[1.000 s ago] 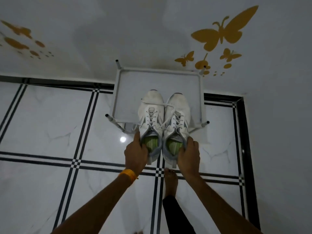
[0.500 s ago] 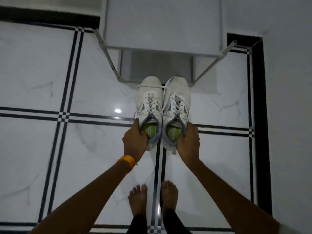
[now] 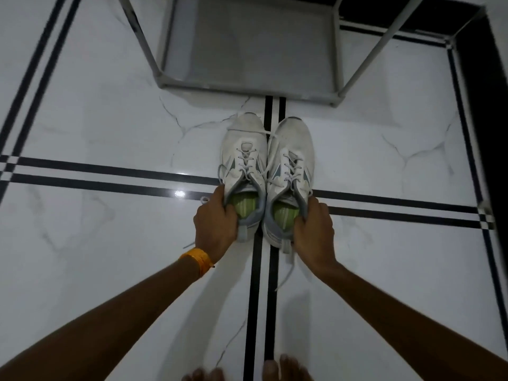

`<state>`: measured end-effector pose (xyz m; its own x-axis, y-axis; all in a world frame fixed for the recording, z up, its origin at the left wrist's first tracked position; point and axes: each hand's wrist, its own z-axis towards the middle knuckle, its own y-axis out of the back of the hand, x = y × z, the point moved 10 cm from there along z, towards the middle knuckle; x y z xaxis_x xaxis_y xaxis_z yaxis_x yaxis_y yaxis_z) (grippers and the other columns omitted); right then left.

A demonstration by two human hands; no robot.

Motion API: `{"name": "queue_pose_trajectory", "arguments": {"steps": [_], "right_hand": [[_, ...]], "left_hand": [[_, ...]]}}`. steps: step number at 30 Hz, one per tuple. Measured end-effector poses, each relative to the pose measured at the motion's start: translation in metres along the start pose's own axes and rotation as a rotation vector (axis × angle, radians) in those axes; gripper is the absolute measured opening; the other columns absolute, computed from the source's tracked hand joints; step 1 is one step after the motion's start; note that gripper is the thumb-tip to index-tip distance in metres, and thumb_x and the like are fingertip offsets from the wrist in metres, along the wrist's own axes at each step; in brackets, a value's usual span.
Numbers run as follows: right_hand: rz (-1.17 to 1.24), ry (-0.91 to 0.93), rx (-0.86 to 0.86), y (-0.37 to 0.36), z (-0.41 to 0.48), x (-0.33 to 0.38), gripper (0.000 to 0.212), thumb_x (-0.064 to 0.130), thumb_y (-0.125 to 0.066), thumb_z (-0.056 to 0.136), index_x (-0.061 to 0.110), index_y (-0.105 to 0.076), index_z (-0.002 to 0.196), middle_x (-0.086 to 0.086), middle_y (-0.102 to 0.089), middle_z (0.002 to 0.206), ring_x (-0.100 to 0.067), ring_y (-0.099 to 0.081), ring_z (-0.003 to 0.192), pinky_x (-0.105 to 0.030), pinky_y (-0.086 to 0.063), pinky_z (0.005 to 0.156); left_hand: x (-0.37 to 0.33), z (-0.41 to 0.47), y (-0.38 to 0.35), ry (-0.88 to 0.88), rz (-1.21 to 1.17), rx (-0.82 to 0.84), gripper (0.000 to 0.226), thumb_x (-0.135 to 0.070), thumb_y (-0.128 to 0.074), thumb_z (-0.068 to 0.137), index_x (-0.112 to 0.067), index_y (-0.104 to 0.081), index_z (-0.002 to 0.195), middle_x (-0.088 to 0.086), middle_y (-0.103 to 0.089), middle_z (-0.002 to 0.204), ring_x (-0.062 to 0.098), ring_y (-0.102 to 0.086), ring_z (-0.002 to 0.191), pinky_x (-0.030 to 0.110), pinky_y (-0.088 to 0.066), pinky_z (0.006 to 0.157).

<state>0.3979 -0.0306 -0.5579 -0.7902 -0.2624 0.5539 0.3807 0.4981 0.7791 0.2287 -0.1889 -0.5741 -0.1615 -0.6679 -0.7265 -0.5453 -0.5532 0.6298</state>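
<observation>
Two white sneakers with grey trim and green insoles are side by side, toes pointing away from me, over the tiled floor in front of the rack. My left hand (image 3: 215, 222) grips the heel collar of the left sneaker (image 3: 244, 149). The right sneaker (image 3: 292, 158) is held the same way at its heel collar by my right hand (image 3: 313, 229). Loose white laces trail from both shoes. I cannot tell whether the soles touch the floor.
A grey metal-frame shoe rack (image 3: 247, 86) stands just beyond the sneakers, its low shelf bare. White marble-look floor tiles (image 3: 96, 127) carry black stripe lines. A wall with dark skirting (image 3: 478, 78) runs along the right. My bare toes (image 3: 277, 369) show at the bottom edge.
Both sneakers came off the rack's top shelf and moved down and toward me, in front of the rack near the floor. My hands kept their grip throughout.
</observation>
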Motion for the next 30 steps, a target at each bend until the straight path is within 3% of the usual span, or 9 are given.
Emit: {"name": "queue_pose_trajectory", "arguments": {"steps": [7, 9, 11, 13, 16, 18, 21, 25, 30], "right_hand": [[-0.111, 0.082, 0.017, -0.005, 0.015, -0.016, 0.024, 0.033, -0.046, 0.090, 0.016, -0.056, 0.105, -0.007, -0.058, 0.106, -0.026, -0.059, 0.090, -0.042, -0.052, 0.077], [-0.281, 0.127, -0.032, 0.013, 0.024, -0.003, 0.045, 0.044, -0.047, 0.091, 0.012, -0.050, 0.123, -0.012, -0.050, 0.127, -0.029, -0.058, 0.102, -0.041, -0.051, 0.080], [-0.286, 0.271, -0.191, 0.039, 0.024, 0.027, 0.068, 0.041, -0.052, 0.092, 0.009, -0.027, 0.146, -0.011, -0.032, 0.148, -0.028, -0.057, 0.110, -0.041, -0.052, 0.084], [-0.190, 0.474, -0.189, 0.039, 0.023, 0.063, 0.064, 0.029, -0.055, 0.094, 0.011, -0.026, 0.149, -0.007, -0.032, 0.151, -0.024, -0.061, 0.103, -0.039, -0.053, 0.086], [-0.104, 0.589, 0.080, -0.006, 0.029, 0.100, 0.047, 0.014, -0.055, 0.095, 0.011, -0.046, 0.141, -0.010, -0.052, 0.142, -0.029, -0.060, 0.114, -0.037, -0.046, 0.102], [-0.142, 0.623, 0.166, -0.029, 0.029, 0.114, 0.034, 0.010, -0.054, 0.094, 0.008, -0.060, 0.127, -0.015, -0.065, 0.126, -0.031, -0.063, 0.111, -0.039, -0.049, 0.097], [-0.182, 0.616, 0.160, -0.034, 0.034, 0.124, 0.019, 0.006, -0.055, 0.089, 0.008, -0.070, 0.101, -0.015, -0.073, 0.097, -0.027, -0.068, 0.081, -0.039, -0.057, 0.076], [-0.154, 0.529, 0.105, -0.022, 0.047, 0.119, 0.012, 0.007, -0.061, 0.087, 0.002, -0.072, 0.086, -0.015, -0.073, 0.089, -0.026, -0.067, 0.083, -0.032, -0.052, 0.075], [0.009, 0.372, 0.102, -0.020, 0.057, 0.097, 0.016, 0.016, -0.074, 0.079, 0.006, -0.067, 0.069, -0.006, -0.067, 0.072, -0.019, -0.062, 0.070, -0.024, -0.045, 0.059]], "left_hand": [[0.000, 0.010, -0.004, -0.129, -0.024, 0.035, 0.024, -0.037, -0.041, 0.099, -0.018, -0.054, 0.106, -0.002, -0.064, 0.066, 0.014, -0.063, 0.054, 0.018, -0.051, 0.049], [-0.009, 0.018, 0.008, -0.213, 0.101, -0.010, 0.030, -0.043, -0.042, 0.098, -0.017, -0.056, 0.100, -0.004, -0.063, 0.067, 0.012, -0.062, 0.057, 0.018, -0.044, 0.049], [-0.027, 0.023, 0.028, -0.376, 0.204, -0.112, 0.026, -0.039, -0.048, 0.097, -0.015, -0.057, 0.104, -0.003, -0.062, 0.081, 0.015, -0.059, 0.067, 0.023, -0.040, 0.058], [-0.043, 0.032, 0.038, -0.498, 0.215, -0.108, 0.024, -0.025, -0.054, 0.096, -0.012, -0.058, 0.115, 0.002, -0.063, 0.102, 0.015, -0.057, 0.074, 0.025, -0.043, 0.068], [-0.051, 0.047, 0.028, -0.543, 0.284, 0.044, 0.023, -0.015, -0.058, 0.092, -0.011, -0.064, 0.114, 0.007, -0.068, 0.113, 0.016, -0.059, 0.074, 0.030, -0.049, 0.075], [-0.050, 0.047, 0.017, -0.515, 0.349, 0.110, 0.021, -0.010, -0.057, 0.090, -0.009, -0.066, 0.109, 0.010, -0.070, 0.109, 0.023, -0.063, 0.083, 0.034, -0.052, 0.080], [-0.055, 0.043, 0.015, -0.488, 0.337, 0.107, 0.011, -0.008, -0.053, 0.091, -0.007, -0.062, 0.099, 0.016, -0.069, 0.097, 0.031, -0.065, 0.081, 0.042, -0.054, 0.078], [-0.053, 0.047, 0.019, -0.391, 0.232, 0.131, 0.006, -0.009, -0.048, 0.091, -0.006, -0.053, 0.092, 0.018, -0.067, 0.087, 0.036, -0.062, 0.076, 0.048, -0.055, 0.075], [-0.035, 0.055, 0.013, -0.150, 0.005, 0.198, 0.034, -0.030, -0.054, 0.085, 0.001, -0.067, 0.087, 0.021, -0.067, 0.090, 0.031, -0.062, 0.082, 0.046, -0.056, 0.079]]}}
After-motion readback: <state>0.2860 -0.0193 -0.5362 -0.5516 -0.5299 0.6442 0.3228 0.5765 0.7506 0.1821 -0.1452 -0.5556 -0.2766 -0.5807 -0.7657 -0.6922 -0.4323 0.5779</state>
